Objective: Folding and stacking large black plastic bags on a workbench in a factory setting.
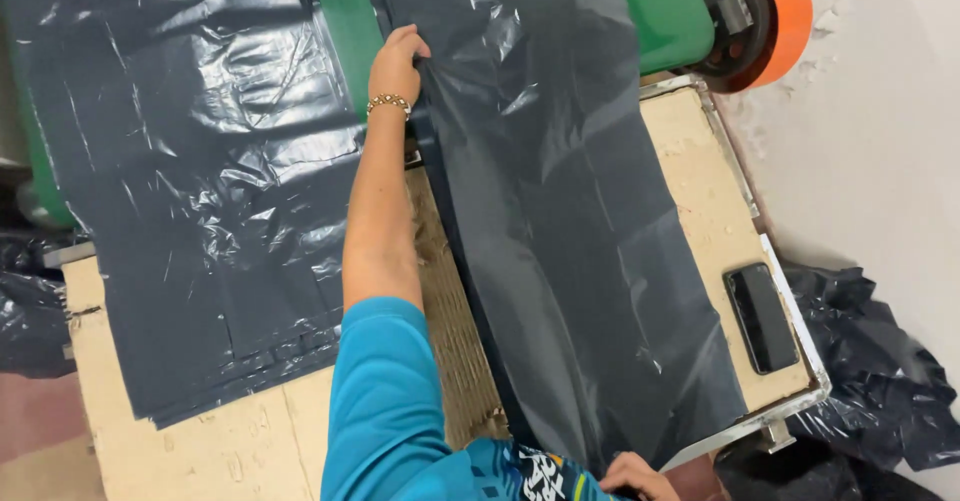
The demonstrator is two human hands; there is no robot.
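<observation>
My left hand (398,61) stretched out, fingers pinched on the far edge of the dark plastic bag (580,211) spread over the worktable (700,191), my right hand (638,476) at its near end, grip unclear, stack of bags (200,181) alongside, phone (762,318) near the table corner

The right hand (638,477) is cut off by the bottom edge, so its grip cannot be told. The left hand (398,61) hides its fingertips behind the sheet (560,211). The sheet covers much of the desk (700,191). The green machine (660,11) runs off the top edge.
</observation>
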